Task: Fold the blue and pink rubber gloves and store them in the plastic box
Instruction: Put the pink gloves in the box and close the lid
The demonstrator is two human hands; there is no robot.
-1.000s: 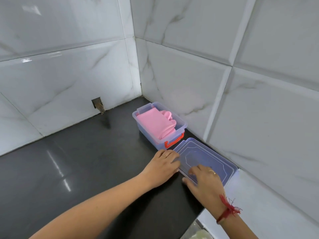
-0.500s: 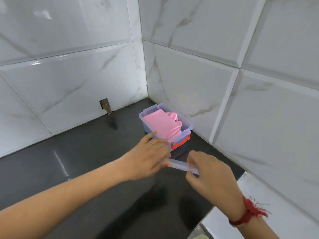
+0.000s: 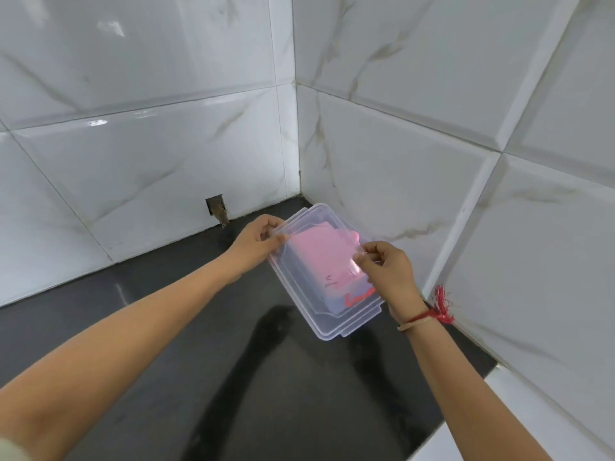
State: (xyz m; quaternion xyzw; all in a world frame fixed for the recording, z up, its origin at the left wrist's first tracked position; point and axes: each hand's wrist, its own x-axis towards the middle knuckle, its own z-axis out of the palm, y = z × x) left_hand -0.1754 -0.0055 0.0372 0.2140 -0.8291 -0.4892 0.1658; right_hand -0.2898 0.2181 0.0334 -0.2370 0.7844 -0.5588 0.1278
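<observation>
fingers point(image 3: 266, 236) of both hands pinched on thin clear rectangular lid point(image 3: 301, 296) above soft pink gloves point(image 3: 324, 252)

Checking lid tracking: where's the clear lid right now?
Head view, centre-right: the clear lid is held between left hand and right hand, over the box of pink gloves, near the tiled corner.

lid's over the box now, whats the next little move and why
Probably lower the lid straight down and press it shut. Both the left hand and right hand pinch its edges above the box, whose red latch and pink glove show through the clear plastic, so it looks roughly lined up.
</observation>
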